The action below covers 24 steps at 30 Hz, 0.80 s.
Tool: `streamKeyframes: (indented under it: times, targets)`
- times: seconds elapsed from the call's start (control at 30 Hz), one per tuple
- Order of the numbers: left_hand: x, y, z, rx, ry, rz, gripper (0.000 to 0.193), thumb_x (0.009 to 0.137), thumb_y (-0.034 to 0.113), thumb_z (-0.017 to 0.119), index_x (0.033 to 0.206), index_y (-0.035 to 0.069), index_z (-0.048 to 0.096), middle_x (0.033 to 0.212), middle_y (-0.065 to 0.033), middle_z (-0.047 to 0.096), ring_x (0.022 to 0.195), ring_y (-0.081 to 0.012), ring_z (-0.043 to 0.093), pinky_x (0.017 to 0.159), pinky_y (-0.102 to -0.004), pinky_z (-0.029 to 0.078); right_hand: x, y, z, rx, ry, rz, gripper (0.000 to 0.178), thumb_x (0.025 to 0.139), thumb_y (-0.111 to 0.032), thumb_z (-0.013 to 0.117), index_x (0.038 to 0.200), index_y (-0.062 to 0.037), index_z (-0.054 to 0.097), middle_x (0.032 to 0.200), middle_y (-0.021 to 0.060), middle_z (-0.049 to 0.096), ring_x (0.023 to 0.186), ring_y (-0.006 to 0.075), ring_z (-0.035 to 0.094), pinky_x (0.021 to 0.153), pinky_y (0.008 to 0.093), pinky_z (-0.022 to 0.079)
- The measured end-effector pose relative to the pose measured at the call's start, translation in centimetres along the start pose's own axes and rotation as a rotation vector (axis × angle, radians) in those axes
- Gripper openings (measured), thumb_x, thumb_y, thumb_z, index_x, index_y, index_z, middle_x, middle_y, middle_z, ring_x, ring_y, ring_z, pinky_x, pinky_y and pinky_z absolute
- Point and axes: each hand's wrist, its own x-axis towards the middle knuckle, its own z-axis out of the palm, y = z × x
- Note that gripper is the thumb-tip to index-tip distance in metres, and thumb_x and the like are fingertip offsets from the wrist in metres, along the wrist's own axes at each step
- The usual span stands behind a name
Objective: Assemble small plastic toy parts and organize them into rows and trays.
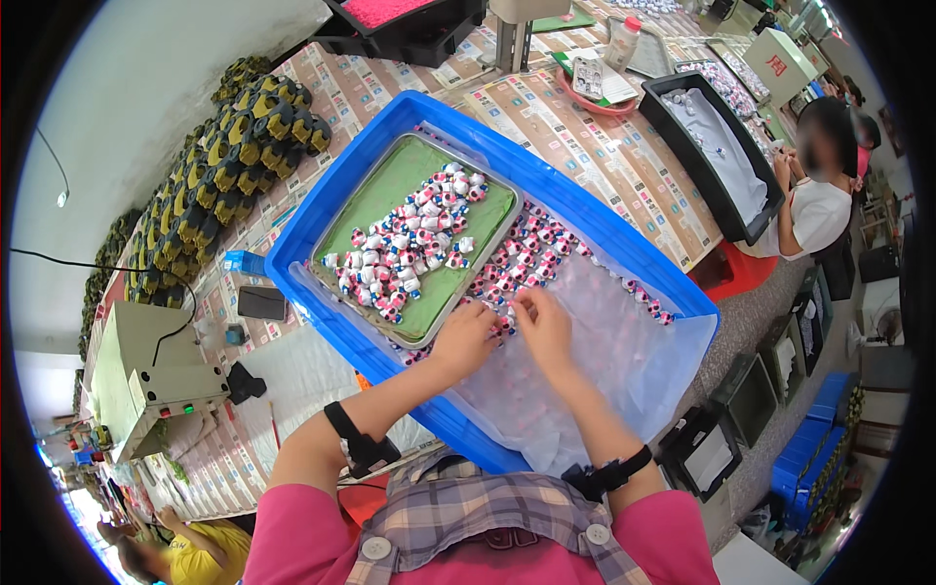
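Note:
A large blue plastic tray [365, 112] lies in front of me, lined with translucent white sheeting [575, 390]. Inside it, at the left, rests a shallow tray with a green base [380, 180], bearing a loose heap of small white, pink and blue figurines [409, 244]. More figurines stand packed in slanting rows [531, 249] on the sheeting beside it. My left hand [465, 339] is closed with bent fingers at the green tray's near corner; what it holds is hidden. Just right of it, my right hand [544, 331] pinches a small figurine among the packed rows.
Stacked black-and-yellow parts [219, 185] line the wall at left, near a pale green machine box [161, 390] and a dark phone-like slab [262, 303]. A black tray [717, 156] stands at the right, near a seated person [814, 210]. Another person in yellow [210, 551] is at lower left.

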Motion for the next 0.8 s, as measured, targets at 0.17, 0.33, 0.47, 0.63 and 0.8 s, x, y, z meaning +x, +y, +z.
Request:
streamKeyframes:
  times: [0.17, 0.33, 0.47, 0.63, 0.8]
  targets:
    - [4.2, -3.4, -4.1, 0.177, 0.216, 0.012, 0.016, 0.069, 0.009, 0.063, 0.085, 0.009, 0.059, 0.085, -0.0072, 0.054, 0.087, -0.0271, 0.051, 0.074, -0.0384, 0.040, 7.3, -1.5, 2.4, -0.189, 0.038, -0.436, 0.010, 0.075, -0.009, 0.060, 0.085, -0.0076, 0.059, 0.082, 0.0073, 0.060, 0.079, 0.0292, 0.056, 0.071, 0.0387, 0.044]
    - [5.9, -5.1, -4.8, 0.673, 0.215, 0.180, 0.017, 0.070, 0.011, 0.060, 0.087, 0.011, 0.058, 0.084, -0.0028, 0.055, 0.088, -0.0208, 0.050, 0.074, -0.0341, 0.039, 9.9, -1.0, 5.9, -0.443, -0.142, -0.539, 0.024, 0.071, -0.008, 0.062, 0.094, -0.0120, 0.060, 0.094, 0.0041, 0.059, 0.092, 0.0261, 0.052, 0.080, 0.0387, 0.039]
    - [5.7, -5.7, -5.3, 0.571, 0.232, 0.142, 0.018, 0.069, 0.013, 0.061, 0.086, 0.012, 0.057, 0.085, -0.0020, 0.056, 0.087, -0.0194, 0.050, 0.074, -0.0337, 0.039, 9.9, -1.6, 4.8, -0.397, -0.065, -0.586, 0.023, 0.068, -0.007, 0.063, 0.091, -0.0103, 0.061, 0.090, 0.0054, 0.058, 0.089, 0.0247, 0.054, 0.077, 0.0382, 0.041]
    - [3.0, -1.2, -7.8, 0.037, 0.049, 0.024, 0.019, 0.074, 0.010, 0.059, 0.092, 0.008, 0.059, 0.090, -0.0089, 0.054, 0.081, -0.0289, 0.058, 0.070, -0.0396, 0.049, 6.6, -0.9, -1.2, -0.016, -0.196, -0.215, 0.021, 0.074, -0.010, 0.060, 0.095, -0.0084, 0.063, 0.086, 0.0097, 0.055, 0.084, 0.0286, 0.054, 0.071, 0.0373, 0.045]
    - [-2.9, -1.4, -3.4, -0.164, -0.174, 0.048, 0.018, 0.075, 0.011, 0.059, 0.093, 0.009, 0.060, 0.094, -0.0104, 0.053, 0.082, -0.0288, 0.058, 0.072, -0.0377, 0.049, -1.2, 0.3, -2.2, -0.136, -0.434, -0.251, 0.025, 0.070, -0.005, 0.062, 0.095, -0.0062, 0.060, 0.091, 0.0140, 0.053, 0.085, 0.0302, 0.055, 0.072, 0.0402, 0.046]
